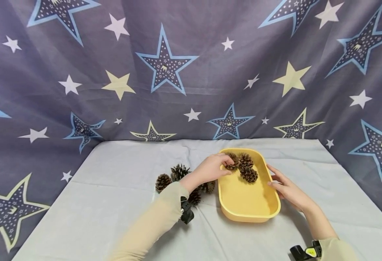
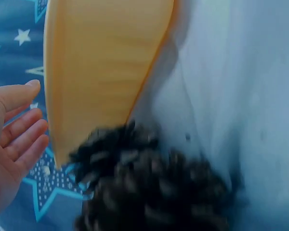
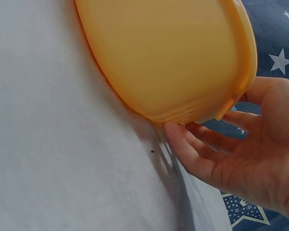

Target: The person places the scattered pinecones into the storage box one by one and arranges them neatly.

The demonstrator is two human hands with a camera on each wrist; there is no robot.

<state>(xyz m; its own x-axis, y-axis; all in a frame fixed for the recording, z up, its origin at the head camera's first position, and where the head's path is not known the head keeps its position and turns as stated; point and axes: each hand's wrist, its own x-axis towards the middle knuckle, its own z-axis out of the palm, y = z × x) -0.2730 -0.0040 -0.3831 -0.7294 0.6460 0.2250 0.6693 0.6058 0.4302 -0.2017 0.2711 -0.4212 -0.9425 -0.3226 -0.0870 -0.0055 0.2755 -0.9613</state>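
Note:
Over the left rim of a yellow plastic basin (image 1: pixel 247 203) reaches my left hand (image 1: pixel 215 167). Its fingers are bent loosely beside a brown pine cone (image 1: pixel 232 161) inside; in the left wrist view thumb and fingers (image 2: pixel 31 125) are apart, with nothing between them. Two more pine cones, an upper one (image 1: pixel 245 160) and a lower one (image 1: pixel 249 174), lie against each other at the basin's far end. At the right side my right hand (image 1: pixel 287 188) holds the basin, thumb at the rim and fingers along the outer wall (image 3: pixel 168 62).
Several pine cones lie on the white cloth left of the basin, among them one at the outer left (image 1: pixel 163 182) and a spiky one (image 1: pixel 179 172); the left forearm partly hides the group. A dark star-print curtain (image 1: pixel 191 98) hangs behind the white-covered table (image 1: pixel 90 203).

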